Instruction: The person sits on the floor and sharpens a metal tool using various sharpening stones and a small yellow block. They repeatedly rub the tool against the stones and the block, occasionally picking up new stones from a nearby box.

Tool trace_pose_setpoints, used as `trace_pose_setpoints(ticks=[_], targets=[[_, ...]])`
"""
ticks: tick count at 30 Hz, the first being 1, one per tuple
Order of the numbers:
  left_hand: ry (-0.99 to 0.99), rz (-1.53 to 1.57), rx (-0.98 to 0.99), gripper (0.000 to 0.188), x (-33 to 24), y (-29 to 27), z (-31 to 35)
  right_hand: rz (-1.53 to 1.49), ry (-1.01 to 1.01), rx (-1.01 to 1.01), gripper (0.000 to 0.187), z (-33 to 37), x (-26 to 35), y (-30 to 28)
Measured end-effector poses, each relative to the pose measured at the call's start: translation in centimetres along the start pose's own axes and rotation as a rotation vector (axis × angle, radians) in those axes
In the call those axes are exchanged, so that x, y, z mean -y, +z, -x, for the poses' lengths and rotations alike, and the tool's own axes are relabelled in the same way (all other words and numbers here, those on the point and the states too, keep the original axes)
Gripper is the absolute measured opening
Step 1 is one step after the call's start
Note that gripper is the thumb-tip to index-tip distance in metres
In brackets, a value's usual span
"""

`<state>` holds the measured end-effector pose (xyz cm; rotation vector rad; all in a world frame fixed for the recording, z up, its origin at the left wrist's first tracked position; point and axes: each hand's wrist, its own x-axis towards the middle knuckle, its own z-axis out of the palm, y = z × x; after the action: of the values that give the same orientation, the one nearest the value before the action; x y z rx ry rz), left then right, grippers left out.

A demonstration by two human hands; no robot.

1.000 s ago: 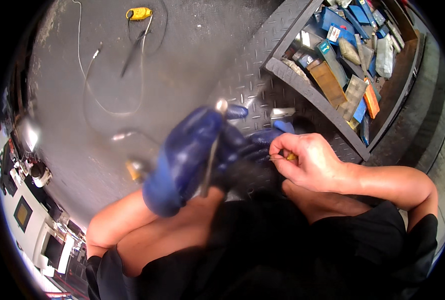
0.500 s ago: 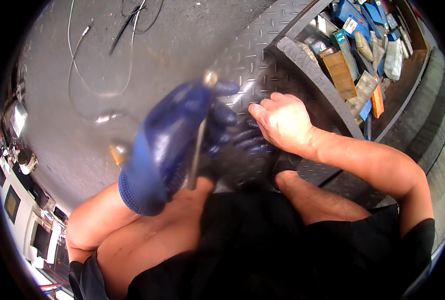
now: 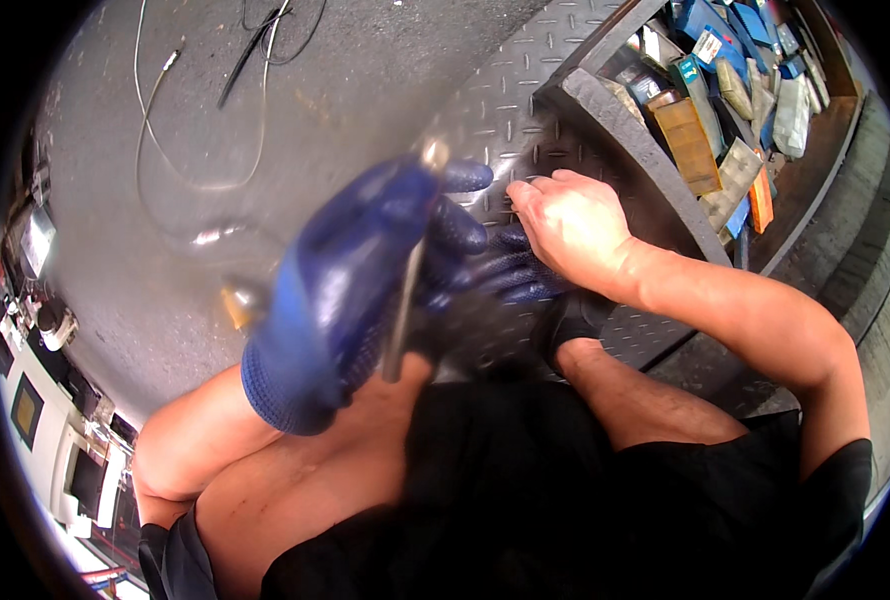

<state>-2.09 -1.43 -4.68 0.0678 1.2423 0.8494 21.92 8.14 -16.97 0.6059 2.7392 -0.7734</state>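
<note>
Since the earlier frames, both hands have risen in my view and the tray of boxes has slid toward the upper right corner. My left hand, in a blue knit glove, is clenched around a thin metal rod; the rod runs steeply upward, its rounded bright tip standing above the gloved fingers. It is blurred, so I cannot tell what kind of tool it is. My right hand is bare and grasps nothing; it lies palm down with the fingers stretched leftward on the dark checker-plate floor, touching the gloved fingertips beneath it.

Just beyond the right hand stands a dark open tray with a thick rim. It holds many small packages packed closely on edge: brown cardboard boxes, blue boxes, pale plastic packets and one orange piece.

On the grey concrete floor at upper left lie a loose white cable and a black cable, well apart from both hands.
</note>
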Motion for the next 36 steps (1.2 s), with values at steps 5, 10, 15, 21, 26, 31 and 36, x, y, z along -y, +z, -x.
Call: trace_pose_setpoints(ticks=[5,10,15,21,26,31,36], targets=[[-0.019,0.003,0.009,0.055,-0.2,-0.3,0.1,-0.045,-0.071,-0.023,0.008,2.3,0.3,-0.8],[-0.056,0.033,0.021,0.054,-0.6,-0.2,0.1,-0.09,-0.04,0.122,0.009,4.9,1.5,-0.2],[-0.075,0.074,0.052,0.051,-0.6,-0.4,0.0,-0.15,-0.027,0.204,0.014,5.9,1.4,0.4],[-0.056,-0.018,0.014,0.051,-0.5,0.3,0.0,-0.184,0.007,0.114,0.021,4.7,1.1,0.0],[-0.093,0.036,0.017,0.05,-0.5,-0.1,-0.2,-0.203,0.034,0.073,0.026,6.1,1.1,-0.4],[-0.094,0.039,0.025,0.051,-0.6,-0.2,-0.2,-0.268,0.043,-0.05,0.023,6.9,0.5,-0.6],[-0.07,0.0,0.014,0.052,-0.6,0.2,-0.1,-0.221,0.018,-0.087,0.02,5.4,0.0,-0.9]])
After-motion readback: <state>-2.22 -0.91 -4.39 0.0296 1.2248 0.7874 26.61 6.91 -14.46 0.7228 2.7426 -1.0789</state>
